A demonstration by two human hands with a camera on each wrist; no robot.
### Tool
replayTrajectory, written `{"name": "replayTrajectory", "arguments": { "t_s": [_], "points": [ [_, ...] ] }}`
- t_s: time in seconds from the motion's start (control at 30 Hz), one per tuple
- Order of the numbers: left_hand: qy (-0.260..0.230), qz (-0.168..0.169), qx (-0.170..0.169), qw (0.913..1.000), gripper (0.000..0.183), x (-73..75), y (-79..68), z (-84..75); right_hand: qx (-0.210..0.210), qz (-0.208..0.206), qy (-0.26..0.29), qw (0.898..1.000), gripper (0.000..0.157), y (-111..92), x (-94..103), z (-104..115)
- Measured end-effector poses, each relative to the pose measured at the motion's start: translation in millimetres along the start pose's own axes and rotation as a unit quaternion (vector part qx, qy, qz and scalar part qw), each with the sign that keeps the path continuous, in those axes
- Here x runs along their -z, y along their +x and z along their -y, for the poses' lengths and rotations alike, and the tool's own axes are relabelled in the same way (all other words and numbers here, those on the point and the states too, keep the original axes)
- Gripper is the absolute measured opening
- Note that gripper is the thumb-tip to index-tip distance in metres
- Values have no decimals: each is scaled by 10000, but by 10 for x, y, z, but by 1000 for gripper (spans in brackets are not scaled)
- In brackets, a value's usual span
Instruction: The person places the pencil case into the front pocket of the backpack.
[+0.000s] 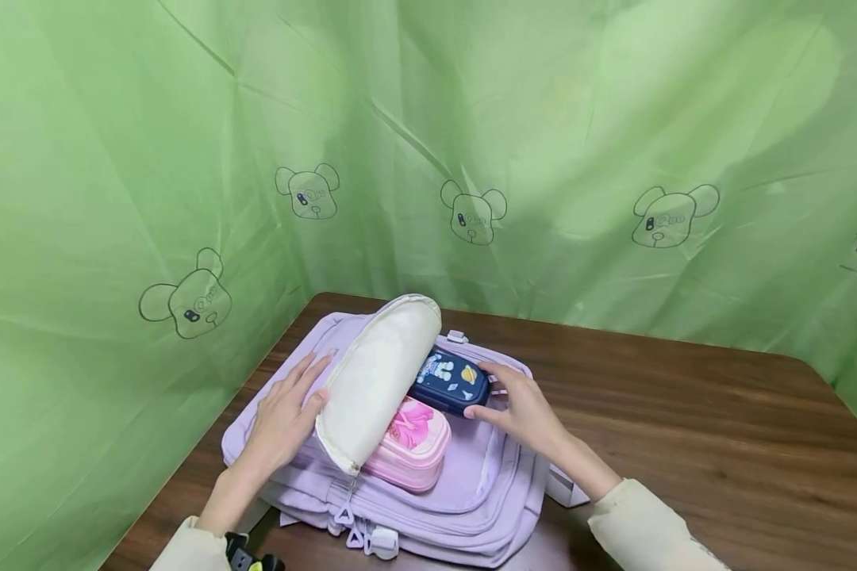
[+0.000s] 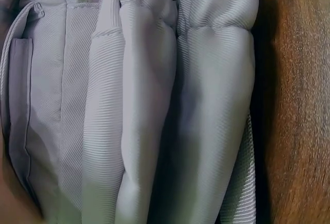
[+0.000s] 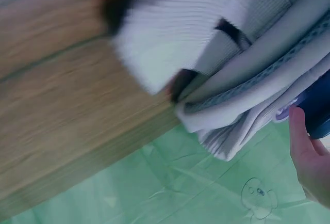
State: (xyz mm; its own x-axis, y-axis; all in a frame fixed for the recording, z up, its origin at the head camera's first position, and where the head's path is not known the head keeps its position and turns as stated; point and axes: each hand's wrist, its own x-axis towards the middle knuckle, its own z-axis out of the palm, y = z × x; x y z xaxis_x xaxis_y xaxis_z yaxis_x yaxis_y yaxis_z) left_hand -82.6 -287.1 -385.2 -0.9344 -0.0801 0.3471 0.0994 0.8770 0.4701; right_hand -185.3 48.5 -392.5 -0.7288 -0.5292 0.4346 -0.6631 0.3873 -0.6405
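Observation:
A lilac backpack (image 1: pixel 500 507) lies on its back with its front pocket flap (image 1: pixel 378 381) folded over, showing a white lining. Between the thumb and fingers of my right hand (image 1: pixel 524 404) is the right end of a navy pencil case (image 1: pixel 448 379) printed with an astronaut and a ringed planet. Its left end slips under the flap. Below it, a pink pencil case (image 1: pixel 410 448) with a bow picture sits partly covered by the flap. My left hand (image 1: pixel 286 412) rests with spread fingers on the backpack, thumb at the flap's edge.
The backpack is on a dark brown wooden table (image 1: pixel 685 412). A green curtain (image 1: pixel 557 159) with bear drawings hangs behind and to the left. Zip pulls (image 1: pixel 346 515) and a buckle (image 1: pixel 382 542) hang at the near side, and a strap (image 1: pixel 566 485) sticks out right.

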Motion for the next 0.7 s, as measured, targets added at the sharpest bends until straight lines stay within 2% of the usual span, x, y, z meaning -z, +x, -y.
{"name": "replayTrajectory", "arguments": {
  "t_s": [0.23, 0.47, 0.7],
  "points": [
    [79, 18, -46, 10000, 46, -42, -42, 4, 124, -62, -412, 9991, 69, 69, -83, 75],
    [30, 35, -69, 10000, 47, -68, -45, 7, -98, -45, -363, 9993, 68, 90, -106, 74],
    [35, -88, -158, 9998, 47, -44, -24, 28, -55, 109, -197, 9997, 69, 91, -80, 52]
  ]
}}
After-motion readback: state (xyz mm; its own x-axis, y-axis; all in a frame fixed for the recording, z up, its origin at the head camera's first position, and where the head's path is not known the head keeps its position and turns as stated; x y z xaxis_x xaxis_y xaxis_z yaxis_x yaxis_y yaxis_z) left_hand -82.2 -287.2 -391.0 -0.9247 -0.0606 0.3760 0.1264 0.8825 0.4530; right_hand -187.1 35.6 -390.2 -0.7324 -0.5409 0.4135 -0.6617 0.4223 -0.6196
